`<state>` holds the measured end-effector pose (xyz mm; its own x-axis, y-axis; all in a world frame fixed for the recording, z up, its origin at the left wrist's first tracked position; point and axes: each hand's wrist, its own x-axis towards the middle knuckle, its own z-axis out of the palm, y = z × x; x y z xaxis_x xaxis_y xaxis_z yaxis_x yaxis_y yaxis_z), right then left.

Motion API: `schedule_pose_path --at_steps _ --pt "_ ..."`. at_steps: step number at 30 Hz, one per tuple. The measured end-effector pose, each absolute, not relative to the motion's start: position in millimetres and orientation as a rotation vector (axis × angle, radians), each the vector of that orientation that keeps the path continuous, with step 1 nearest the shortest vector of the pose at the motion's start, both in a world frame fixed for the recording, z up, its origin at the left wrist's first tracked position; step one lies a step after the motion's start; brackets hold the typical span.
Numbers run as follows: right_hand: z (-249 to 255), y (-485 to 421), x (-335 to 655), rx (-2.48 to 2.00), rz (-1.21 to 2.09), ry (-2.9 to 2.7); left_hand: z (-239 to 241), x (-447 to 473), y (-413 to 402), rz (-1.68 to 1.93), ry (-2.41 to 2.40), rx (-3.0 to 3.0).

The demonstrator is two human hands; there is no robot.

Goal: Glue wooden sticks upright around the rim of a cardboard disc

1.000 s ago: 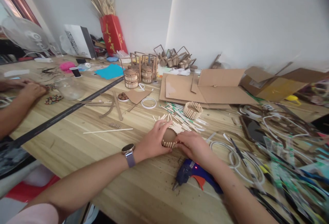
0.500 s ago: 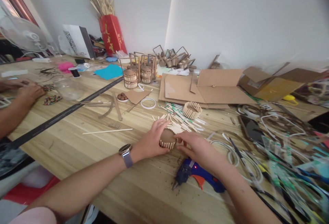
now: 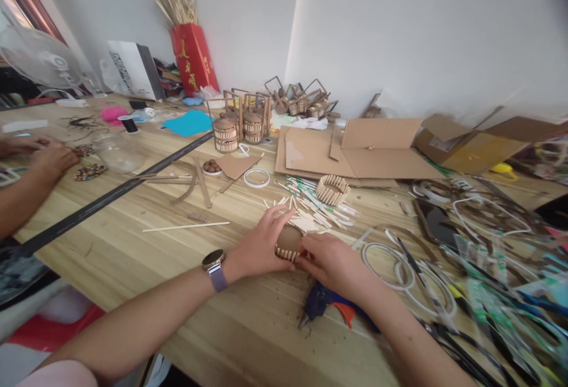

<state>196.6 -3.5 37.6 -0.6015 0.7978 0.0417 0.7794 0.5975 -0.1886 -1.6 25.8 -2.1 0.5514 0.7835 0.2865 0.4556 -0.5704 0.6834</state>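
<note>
A small round cardboard basket [image 3: 287, 249] with short wooden sticks along its side rests on the table between my hands. My left hand [image 3: 261, 242] is curved around its left side, thumb in front and fingers behind. At the right edge, my right hand [image 3: 331, 257] has thumb and fingers drawn together against the basket wall; whether a stick is between them is hidden. A blue glue gun [image 3: 317, 303] lies partly under my right forearm. Beyond my hands are loose wooden sticks [image 3: 310, 215] and a second stick-sided ring [image 3: 332, 190].
Coiled white cord [image 3: 388, 264], a phone [image 3: 435, 221] and scissors [image 3: 461, 339] crowd the right. Cardboard sheets [image 3: 310, 153] and finished lidded baskets [image 3: 226, 136] stand behind. At the left, another person's hands [image 3: 53, 159] work near beads [image 3: 90, 171] and a jar [image 3: 115, 153].
My right hand has moved left and slightly down, its fingertips closing onto the basket's right edge. The forearm now covers more of the glue gun. My left hand stays on the basket.
</note>
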Motion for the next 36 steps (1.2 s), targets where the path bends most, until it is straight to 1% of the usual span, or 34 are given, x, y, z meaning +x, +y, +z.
schedule_pose_path --at_steps 5,9,13,16,21,25,32,36 --pt "45.8 -3.3 199.3 -1.405 0.378 -2.653 -9.0 7.3 16.2 0.896 1.147 2.231" --pt "51.8 -4.2 208.8 -1.451 0.485 -2.542 -10.6 12.3 11.0 0.883 1.253 2.238" --pt "53.8 -11.4 224.4 -1.521 0.486 -2.491 -8.2 16.1 7.2 0.828 1.301 2.239" --pt "55.4 -22.6 240.0 -1.652 0.457 -2.505 -6.9 17.4 6.1 0.815 1.313 2.233" --pt "52.1 -41.8 261.0 -1.800 0.692 -2.493 -6.7 13.3 9.9 0.828 1.276 2.263" --pt "44.4 -46.2 263.7 -1.809 0.805 -2.493 -6.2 6.8 13.8 0.824 1.249 2.256" --pt "42.8 -50.6 265.8 -1.594 0.840 -2.424 -4.2 2.9 15.2 0.788 1.257 2.235" --pt "45.8 -52.4 267.3 -1.591 0.874 -2.327 -6.7 1.5 15.7 0.839 1.245 2.178"
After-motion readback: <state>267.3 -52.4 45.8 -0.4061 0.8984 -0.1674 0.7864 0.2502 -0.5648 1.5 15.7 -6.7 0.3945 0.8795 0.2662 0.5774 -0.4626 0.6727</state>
